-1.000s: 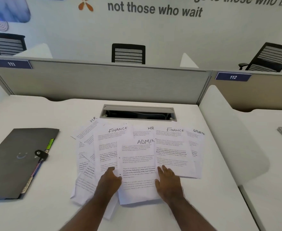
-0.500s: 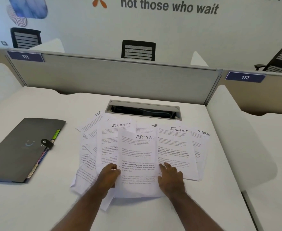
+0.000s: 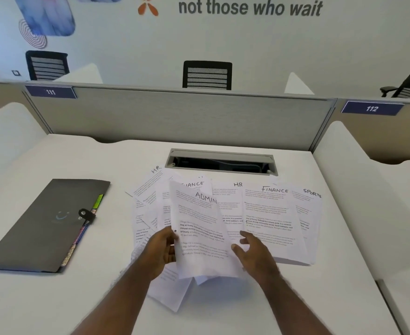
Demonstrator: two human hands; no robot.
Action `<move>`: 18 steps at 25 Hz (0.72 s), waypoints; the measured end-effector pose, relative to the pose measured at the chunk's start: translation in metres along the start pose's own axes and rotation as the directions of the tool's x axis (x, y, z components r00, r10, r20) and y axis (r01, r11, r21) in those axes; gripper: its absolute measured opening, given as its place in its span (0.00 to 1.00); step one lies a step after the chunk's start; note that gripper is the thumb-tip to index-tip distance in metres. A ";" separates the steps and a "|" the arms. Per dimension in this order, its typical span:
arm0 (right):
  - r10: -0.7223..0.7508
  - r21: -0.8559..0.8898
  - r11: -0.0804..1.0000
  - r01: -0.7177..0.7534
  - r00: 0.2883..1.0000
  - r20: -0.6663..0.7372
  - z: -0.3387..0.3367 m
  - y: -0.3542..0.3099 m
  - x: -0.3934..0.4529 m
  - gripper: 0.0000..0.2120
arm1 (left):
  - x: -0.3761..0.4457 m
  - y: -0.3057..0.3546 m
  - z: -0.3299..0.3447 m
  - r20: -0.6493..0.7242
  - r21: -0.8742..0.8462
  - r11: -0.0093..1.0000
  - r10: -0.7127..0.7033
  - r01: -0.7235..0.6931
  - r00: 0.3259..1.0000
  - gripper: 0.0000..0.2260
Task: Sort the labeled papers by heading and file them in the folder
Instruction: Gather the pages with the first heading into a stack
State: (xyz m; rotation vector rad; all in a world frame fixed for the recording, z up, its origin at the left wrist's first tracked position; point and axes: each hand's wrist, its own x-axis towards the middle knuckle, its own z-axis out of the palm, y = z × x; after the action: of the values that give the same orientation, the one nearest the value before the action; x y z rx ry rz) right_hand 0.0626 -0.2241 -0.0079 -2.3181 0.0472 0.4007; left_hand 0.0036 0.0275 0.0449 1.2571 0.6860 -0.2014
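I count six headed sheets right of the folder (image 3: pixel 46 223): two FINANCE, two HR, one SPORTS, one ADMIN sheet (image 3: pixel 199 233) in left hand (image 3: pixel 160 252) grip; right hand (image 3: pixel 254 255) released.

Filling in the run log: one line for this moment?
left hand: grips ADMIN sheet | right hand: open beside it | folder: closed

A white desk (image 3: pixel 54 298) is bounded by a grey partition (image 3: pixel 175 117), behind which black chairs (image 3: pixel 207 74) and a lettered wall (image 3: pixel 249 8) are seen.
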 end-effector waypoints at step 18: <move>0.014 0.606 0.788 -0.110 0.987 0.160 0.003 -0.024 -0.003 0.08 | 0.031 -0.001 -0.041 0.241 -0.069 0.992 -0.090 0.109 0.966 0.17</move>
State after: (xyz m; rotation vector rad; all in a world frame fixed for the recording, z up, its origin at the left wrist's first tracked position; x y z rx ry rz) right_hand 0.0629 -0.2055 0.0077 -1.6347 0.1584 0.5035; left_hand 0.0128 0.0721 0.0201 1.0991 0.5453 -0.3963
